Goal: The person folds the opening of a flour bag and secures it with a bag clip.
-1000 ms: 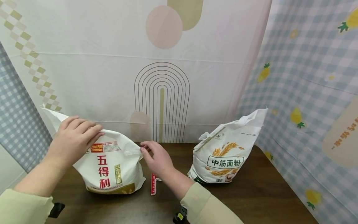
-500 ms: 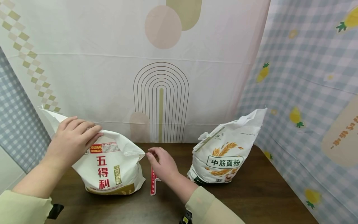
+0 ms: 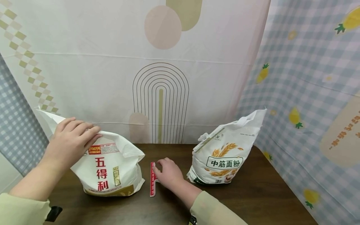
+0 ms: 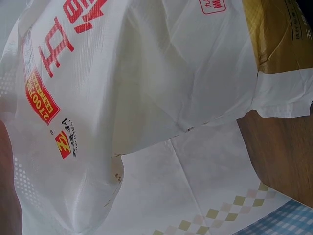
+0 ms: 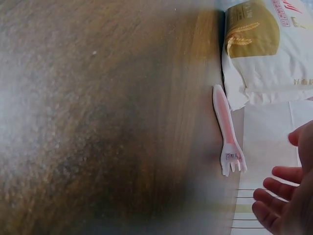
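On the left of the table stands a white flour bag (image 3: 104,165) with red lettering, its top corner sticking up to the left. My left hand (image 3: 73,136) grips its upper edge, fingers bent over the fold; the left wrist view shows the bag's printed side (image 4: 58,98) close up. Between the two bags lies a long red-and-white bag clip (image 3: 152,179), pinkish in the right wrist view. My right hand (image 3: 170,172) is just right of the clip, overlapping its edge in the head view. In the right wrist view, the right hand's fingers are loosely bent, apart from the clip (image 5: 226,117).
A second white flour bag (image 3: 225,159) with wheat-ear print stands to the right on the dark wooden table (image 3: 261,197). A patterned white cloth (image 3: 225,78) hangs behind, and a blue checked cloth (image 3: 315,103) hangs along the right side.
My right hand has let go of the flour bag's right corner and moved down and right to beside the clip. The left hand keeps its hold on the bag.
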`<act>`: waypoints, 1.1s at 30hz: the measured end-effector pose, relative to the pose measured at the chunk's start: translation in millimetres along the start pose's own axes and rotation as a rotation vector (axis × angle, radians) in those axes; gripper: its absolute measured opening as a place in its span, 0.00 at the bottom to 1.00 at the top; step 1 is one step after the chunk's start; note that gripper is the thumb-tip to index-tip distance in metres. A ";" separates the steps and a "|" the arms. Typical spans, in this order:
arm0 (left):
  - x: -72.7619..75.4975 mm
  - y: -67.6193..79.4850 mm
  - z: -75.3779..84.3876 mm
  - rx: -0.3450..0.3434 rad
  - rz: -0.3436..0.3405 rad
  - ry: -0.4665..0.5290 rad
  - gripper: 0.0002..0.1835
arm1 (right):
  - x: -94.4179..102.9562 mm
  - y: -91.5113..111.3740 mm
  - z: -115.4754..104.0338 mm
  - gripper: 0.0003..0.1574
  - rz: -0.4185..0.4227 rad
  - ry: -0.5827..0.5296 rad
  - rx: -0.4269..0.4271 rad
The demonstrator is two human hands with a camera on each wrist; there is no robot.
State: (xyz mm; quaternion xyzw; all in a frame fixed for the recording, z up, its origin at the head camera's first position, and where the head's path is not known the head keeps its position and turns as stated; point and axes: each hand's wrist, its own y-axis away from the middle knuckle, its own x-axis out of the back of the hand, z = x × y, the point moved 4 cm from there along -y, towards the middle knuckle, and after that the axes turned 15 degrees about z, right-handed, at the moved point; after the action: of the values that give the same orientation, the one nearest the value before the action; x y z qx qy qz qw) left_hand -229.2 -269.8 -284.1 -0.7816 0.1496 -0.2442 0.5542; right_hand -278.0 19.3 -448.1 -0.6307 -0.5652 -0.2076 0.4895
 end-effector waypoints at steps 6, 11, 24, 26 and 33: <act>-0.4 1.6 1.6 -0.002 -0.002 0.002 0.26 | -5.1 2.5 5.8 0.26 -0.043 0.057 -0.057; 0.5 1.6 2.9 0.000 0.000 0.002 0.26 | -10.0 3.4 8.5 0.26 -0.073 0.080 -0.073; 2.5 2.5 1.4 0.019 0.006 0.002 0.26 | -17.1 9.0 9.5 0.21 -0.099 0.112 -0.058; 2.7 3.0 1.3 0.018 0.007 0.000 0.26 | -17.6 9.5 10.4 0.21 -0.098 0.118 -0.060; 2.3 3.0 1.9 0.021 0.004 0.001 0.26 | -18.5 11.1 11.2 0.19 -0.052 0.120 -0.063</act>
State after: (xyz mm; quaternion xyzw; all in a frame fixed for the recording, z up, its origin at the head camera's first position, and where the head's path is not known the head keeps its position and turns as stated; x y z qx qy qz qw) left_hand -226.2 -270.5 -286.9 -0.7754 0.1488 -0.2449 0.5627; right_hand -276.2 20.7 -472.4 -0.6173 -0.5442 -0.2758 0.4968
